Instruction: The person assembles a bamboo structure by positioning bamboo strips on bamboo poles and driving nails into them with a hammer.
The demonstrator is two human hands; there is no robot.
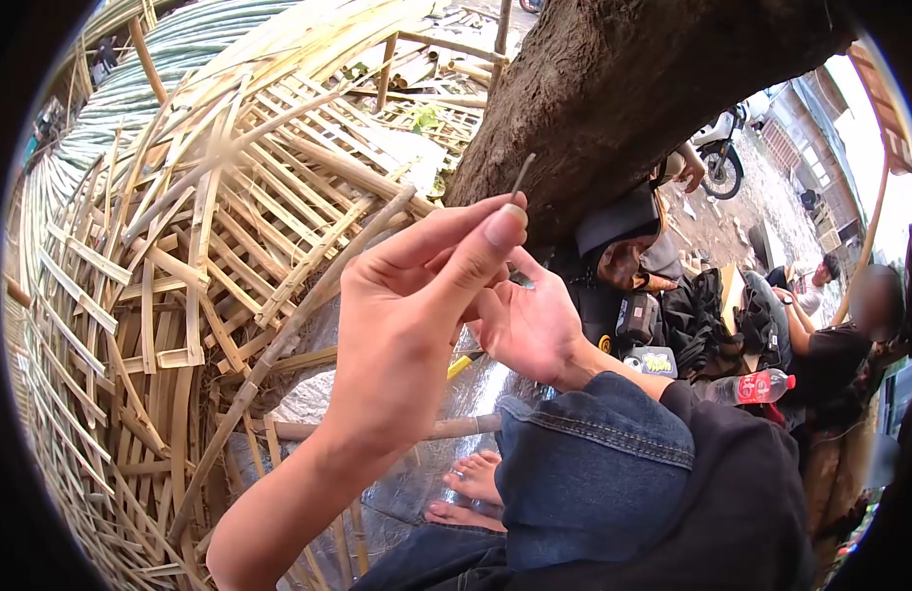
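Note:
My left hand (407,305) is raised at the centre, thumb and forefinger pinched on a thin dark stick (522,177) that sticks up past the fingertips. Just behind it and to the right is my right hand (535,330), palm showing, its visible fingers apart and nothing seen in them. Part of that hand is hidden behind my left hand. Below both hands are my bare feet (476,478) on a shiny grey sheet (397,483).
Split bamboo strips (239,236) spread across the left. A thick tree trunk (594,98) leans across the top. On the right lie dark bags (692,315), a grey case (653,361) and a plastic bottle (756,386). A person in dark clothes (840,364) sits at far right.

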